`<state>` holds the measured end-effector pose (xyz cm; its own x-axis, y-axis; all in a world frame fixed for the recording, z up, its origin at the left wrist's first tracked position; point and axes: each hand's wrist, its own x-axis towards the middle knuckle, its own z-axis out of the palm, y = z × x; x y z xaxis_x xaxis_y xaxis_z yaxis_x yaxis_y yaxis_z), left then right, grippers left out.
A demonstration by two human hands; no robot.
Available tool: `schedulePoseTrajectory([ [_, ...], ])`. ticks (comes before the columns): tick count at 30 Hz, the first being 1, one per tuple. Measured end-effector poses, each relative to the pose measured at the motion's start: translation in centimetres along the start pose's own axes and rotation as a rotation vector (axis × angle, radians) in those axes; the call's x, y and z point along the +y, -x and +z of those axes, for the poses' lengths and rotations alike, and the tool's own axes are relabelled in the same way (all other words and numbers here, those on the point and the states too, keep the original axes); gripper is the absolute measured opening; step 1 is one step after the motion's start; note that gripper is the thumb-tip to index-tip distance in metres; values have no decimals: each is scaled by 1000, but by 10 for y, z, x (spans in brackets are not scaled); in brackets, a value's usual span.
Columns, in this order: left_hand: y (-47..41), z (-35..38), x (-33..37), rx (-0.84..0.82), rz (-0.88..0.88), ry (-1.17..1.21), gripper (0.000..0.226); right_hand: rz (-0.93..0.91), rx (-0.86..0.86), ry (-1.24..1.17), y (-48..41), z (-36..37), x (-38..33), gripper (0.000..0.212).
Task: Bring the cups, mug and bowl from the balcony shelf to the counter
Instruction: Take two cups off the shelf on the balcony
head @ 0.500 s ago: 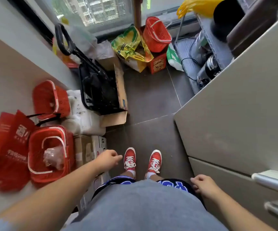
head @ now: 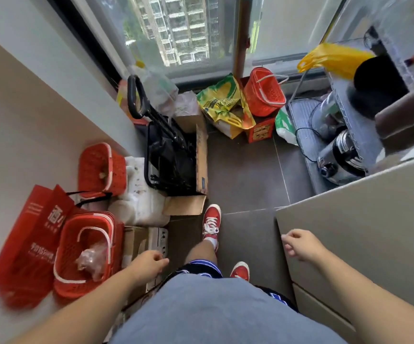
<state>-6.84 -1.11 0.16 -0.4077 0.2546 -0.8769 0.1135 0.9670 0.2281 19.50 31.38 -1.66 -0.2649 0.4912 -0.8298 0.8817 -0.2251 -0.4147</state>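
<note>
On a narrow balcony seen from the head camera, dark grey floor tiles (head: 245, 170) run from the person's feet to a large window (head: 183, 31) at the far end, with tower blocks beyond the glass; a pale wall (head: 27, 125) lines the left side, and a beige cabinet (head: 364, 224) fills the near right. Along the left edge of the floor stand a red paper bag (head: 27, 242), a red basket (head: 84, 254) holding a clear wrapped item, a second red basket (head: 101, 167) behind it, white foam boxes (head: 141, 202), and an open cardboard box (head: 196, 170) with a folded black trolley (head: 166, 145); at the far edge by the window lie a yellow-green sack (head: 225, 105) and a third red basket (head: 265, 93) on a small printed carton. In the far right corner stands the metal shelf (head: 349, 115), with a yellow bag (head: 334, 58), a dark round item and steel appliances on its tiers; cups, mug or bowl cannot be made out there. One red shoe (head: 210, 219) is forward, the other (head: 240, 270) back. The left hand (head: 148, 265) hangs loosely curled, holding nothing; the right hand (head: 300, 245) is likewise half closed and empty, just in front of the cabinet.
</note>
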Motion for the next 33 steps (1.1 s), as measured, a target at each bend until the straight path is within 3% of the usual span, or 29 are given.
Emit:
schedulePoseTrajectory([
  [8, -73, -96, 32, -2, -33, -126, 33, -66, 62, 65, -56, -29, -110, 25],
  [16, -124, -184, 183, -4, 148, -147, 30, 114, 130, -17, -72, -78, -115, 30],
  [22, -165, -207, 289, -56, 212, -2, 26, 246, 114, -43, -106, -112, -118, 28],
  [26, -182, -214, 358, -32, 237, 14, 28, 269, 108, -81, -151, -147, -158, 26],
  [33, -183, -243, 504, 23, 436, 30, 26, 22, 156, -138, -215, -228, -293, 25],
])
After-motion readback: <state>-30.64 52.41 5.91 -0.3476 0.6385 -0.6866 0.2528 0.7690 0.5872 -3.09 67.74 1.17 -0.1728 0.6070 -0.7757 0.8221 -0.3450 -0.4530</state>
